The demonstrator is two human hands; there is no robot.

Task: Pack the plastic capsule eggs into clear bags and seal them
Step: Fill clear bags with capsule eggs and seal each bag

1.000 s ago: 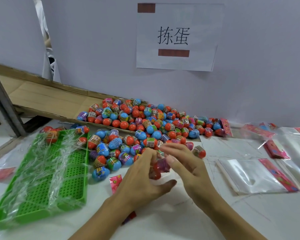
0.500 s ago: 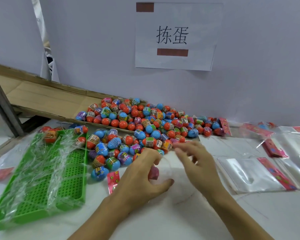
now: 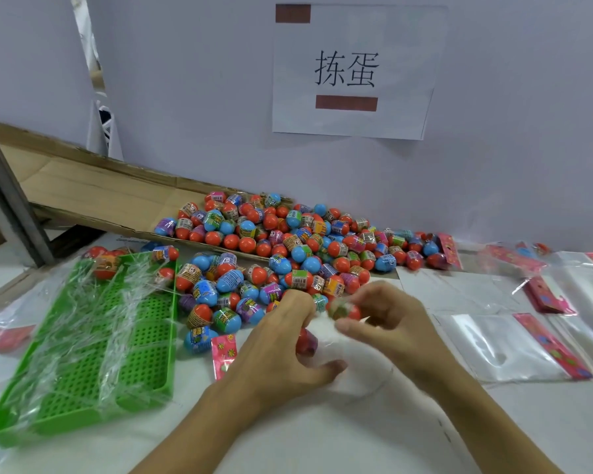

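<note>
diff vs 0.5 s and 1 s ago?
The right hand, which had reached into the pile empty, now pinches an egg and brings it to the bag. The left hand keeps holding that bag, one egg already inside. Green tray, pile and spare bags are unmoved.

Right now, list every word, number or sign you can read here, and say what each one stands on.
"拣蛋": large black characters on the white paper sign fixed to the wall.
"6+": small mark on the wrapper of a capsule egg in the egg pile; the same mark shows on a few others.
Other print on the egg wrappers: too small and blurred to read.
Pink header cards on the clear bags: patterned, no legible text.
</note>
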